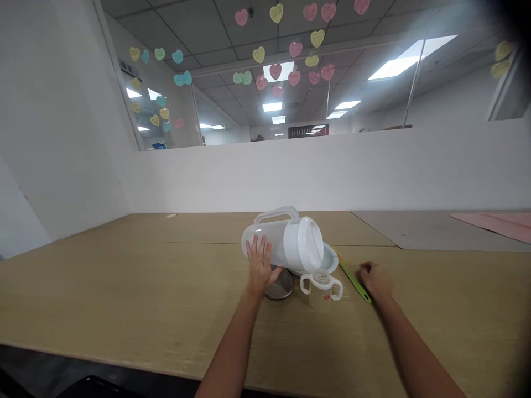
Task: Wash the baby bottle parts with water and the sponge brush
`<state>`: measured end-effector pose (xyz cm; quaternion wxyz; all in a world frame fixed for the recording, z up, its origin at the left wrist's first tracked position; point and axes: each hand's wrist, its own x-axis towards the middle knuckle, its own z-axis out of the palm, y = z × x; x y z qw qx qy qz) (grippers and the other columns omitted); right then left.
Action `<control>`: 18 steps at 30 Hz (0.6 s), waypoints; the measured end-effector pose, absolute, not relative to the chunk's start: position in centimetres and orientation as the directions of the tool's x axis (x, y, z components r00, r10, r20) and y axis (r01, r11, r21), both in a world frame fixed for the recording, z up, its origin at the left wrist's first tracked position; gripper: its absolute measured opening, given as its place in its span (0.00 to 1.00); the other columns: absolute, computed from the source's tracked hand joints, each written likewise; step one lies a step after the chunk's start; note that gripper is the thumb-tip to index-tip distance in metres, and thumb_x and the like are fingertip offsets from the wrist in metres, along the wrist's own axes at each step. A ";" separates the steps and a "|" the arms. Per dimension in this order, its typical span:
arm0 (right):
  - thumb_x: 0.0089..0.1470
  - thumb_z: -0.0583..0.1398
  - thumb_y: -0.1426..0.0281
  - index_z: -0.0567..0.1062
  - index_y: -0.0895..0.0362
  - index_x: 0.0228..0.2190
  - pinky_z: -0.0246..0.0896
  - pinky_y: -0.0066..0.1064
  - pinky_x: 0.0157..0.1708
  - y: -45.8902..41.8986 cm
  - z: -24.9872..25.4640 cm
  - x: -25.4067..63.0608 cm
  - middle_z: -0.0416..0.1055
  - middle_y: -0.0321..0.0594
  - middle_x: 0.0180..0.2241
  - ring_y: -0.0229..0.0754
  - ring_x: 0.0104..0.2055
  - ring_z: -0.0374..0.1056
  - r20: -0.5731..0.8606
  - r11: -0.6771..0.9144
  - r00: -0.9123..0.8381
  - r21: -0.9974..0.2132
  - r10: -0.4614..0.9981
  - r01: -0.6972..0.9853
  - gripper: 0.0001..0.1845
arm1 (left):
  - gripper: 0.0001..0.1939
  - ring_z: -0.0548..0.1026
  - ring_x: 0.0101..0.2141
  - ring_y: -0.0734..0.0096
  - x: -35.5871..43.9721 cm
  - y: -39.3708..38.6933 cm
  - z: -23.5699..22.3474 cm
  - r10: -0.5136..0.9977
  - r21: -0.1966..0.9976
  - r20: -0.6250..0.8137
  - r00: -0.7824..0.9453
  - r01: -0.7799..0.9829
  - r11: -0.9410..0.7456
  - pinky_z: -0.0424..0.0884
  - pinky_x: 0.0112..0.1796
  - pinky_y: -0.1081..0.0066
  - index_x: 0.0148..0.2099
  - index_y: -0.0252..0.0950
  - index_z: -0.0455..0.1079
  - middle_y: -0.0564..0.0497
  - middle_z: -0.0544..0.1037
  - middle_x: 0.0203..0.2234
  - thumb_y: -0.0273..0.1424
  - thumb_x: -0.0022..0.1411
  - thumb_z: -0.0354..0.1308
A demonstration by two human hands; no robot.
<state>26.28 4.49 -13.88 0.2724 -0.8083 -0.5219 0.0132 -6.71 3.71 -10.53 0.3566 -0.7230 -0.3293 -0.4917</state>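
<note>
A clear plastic pitcher [269, 239] with a white lid and handle lies tilted on its side, lid to the right. My left hand [260, 264] is against its near side, fingers spread round the body and gripping it. Under that hand is a dark metal dish [280, 286], partly hidden. Behind the lid shows a pale bowl [331, 258]. In front stands a clear cup with two white handles [321, 287]. My right hand [376, 281] rests on the table with curled fingers, beside a green-handled utensil [354, 282] whose yellow far end is partly hidden; nothing shows in the fingers.
The wooden table [124, 293] runs back to a white wall [215, 177]. A grey sheet [423, 229] and pink cloth [498, 222] lie at the back right. A small flat pale piece [171, 215] lies at the back left. Above the wall is glass with heart-shaped notes [276, 13].
</note>
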 end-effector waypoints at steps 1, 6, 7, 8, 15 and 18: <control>0.47 0.51 0.73 0.74 0.63 0.38 0.57 0.28 0.30 4.5 -13.9 26.3 0.71 0.50 0.37 0.45 0.38 0.68 0.262 -0.305 0.455 -0.459 0.851 0.834 0.17 | 0.43 0.42 0.59 0.44 -6.7 3.7 -10.5 0.125 -0.195 0.945 0.302 0.829 -0.525 0.46 0.51 0.38 0.62 0.29 0.35 0.30 0.53 0.56 0.37 0.53 0.55; 0.46 0.52 0.74 0.74 0.62 0.37 0.57 0.27 0.30 4.4 -13.8 26.2 0.72 0.49 0.36 0.44 0.37 0.68 0.255 -0.316 0.472 -0.475 0.844 0.821 0.16 | 0.42 0.42 0.59 0.44 -6.7 3.6 -10.4 0.110 -0.208 0.946 0.304 0.832 -0.514 0.46 0.51 0.38 0.62 0.28 0.35 0.30 0.52 0.57 0.37 0.53 0.54; 0.46 0.52 0.74 0.74 0.62 0.37 0.57 0.27 0.30 4.3 -13.7 26.2 0.72 0.49 0.36 0.44 0.37 0.68 0.255 -0.313 0.470 -0.477 0.845 0.822 0.16 | 0.42 0.42 0.59 0.44 -6.7 3.6 -10.4 0.105 -0.209 0.947 0.302 0.832 -0.513 0.46 0.51 0.38 0.62 0.28 0.35 0.30 0.52 0.57 0.37 0.53 0.54; 0.46 0.52 0.74 0.74 0.62 0.37 0.57 0.27 0.30 4.3 -13.6 26.2 0.72 0.49 0.36 0.44 0.37 0.68 0.254 -0.310 0.468 -0.478 0.847 0.822 0.16 | 0.42 0.42 0.59 0.44 -6.7 3.6 -10.4 0.106 -0.208 0.948 0.301 0.833 -0.512 0.46 0.51 0.38 0.62 0.28 0.36 0.30 0.52 0.57 0.38 0.53 0.54; 0.46 0.52 0.74 0.75 0.61 0.37 0.58 0.27 0.30 4.2 -13.5 26.1 0.72 0.48 0.35 0.43 0.36 0.68 0.247 -0.323 0.482 -0.485 0.841 0.812 0.17 | 0.41 0.43 0.58 0.43 -6.7 3.9 -10.7 0.122 -0.193 0.948 0.293 0.839 -0.509 0.46 0.51 0.38 0.62 0.31 0.36 0.31 0.51 0.57 0.39 0.54 0.53; 0.46 0.52 0.73 0.75 0.62 0.37 0.57 0.26 0.30 4.3 -13.6 26.2 0.72 0.48 0.36 0.43 0.36 0.68 0.249 -0.319 0.474 -0.479 0.845 0.818 0.16 | 0.41 0.43 0.58 0.43 -6.8 3.9 -10.7 0.114 -0.196 0.949 0.293 0.836 -0.513 0.45 0.51 0.38 0.62 0.31 0.35 0.31 0.51 0.57 0.39 0.54 0.53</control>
